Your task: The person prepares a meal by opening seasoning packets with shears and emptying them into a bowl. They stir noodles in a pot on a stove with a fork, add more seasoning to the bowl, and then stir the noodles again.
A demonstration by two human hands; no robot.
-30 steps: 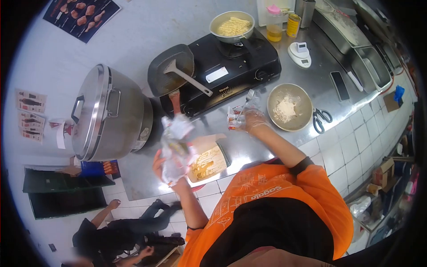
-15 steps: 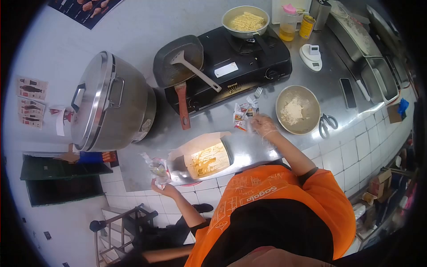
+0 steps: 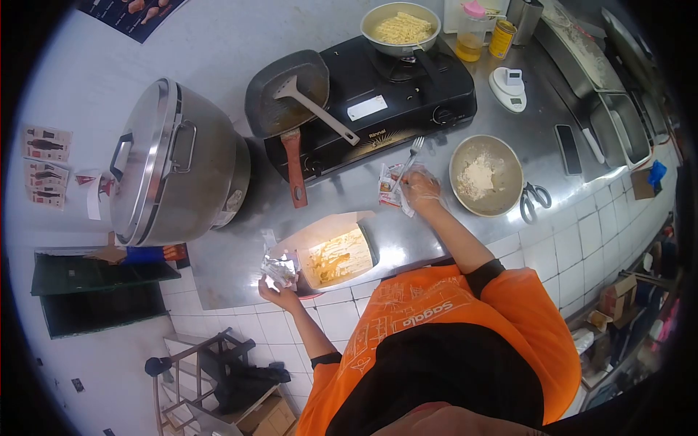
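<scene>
Touching Packets in Two Spots on the Steel Counter

We have our left hand [image 3: 278, 293] at the counter's near edge, its fingers against the lower side of a crumpled wrapper [image 3: 282, 270]. The thumb and fingertips meet the foil, but we cannot tell whether they are clamped on it or resting loosely. The wrapper lies just left of an open paper box [image 3: 320, 231], whose pale inside is smeared with orange-brown residue.

Our right hand [image 3: 420, 192] is farther along, palm down over some small printed packets [image 3: 389, 187], fingers bent onto them. We cannot tell if those fingers are pressed together or pinching anything, since the back of the hand hides their tips. A fork [image 3: 414, 151] sticks out past the hand, tines pointing toward the stove [image 3: 429, 98].

Just right of that hand we see a round bowl [image 3: 508, 163] with pale powder in it, and dark-handled scissors [image 3: 534, 202] lie close to its rim. A phone [image 3: 568, 150] lies farther right on the steel counter [image 3: 233, 269].

On the stove we see a square pan [image 3: 270, 109] with a spatula [image 3: 318, 110] laid across it, and a round pan [image 3: 400, 50] of yellow food. A big lidded metal pot [image 3: 207, 167] stands left of the stove.
</scene>
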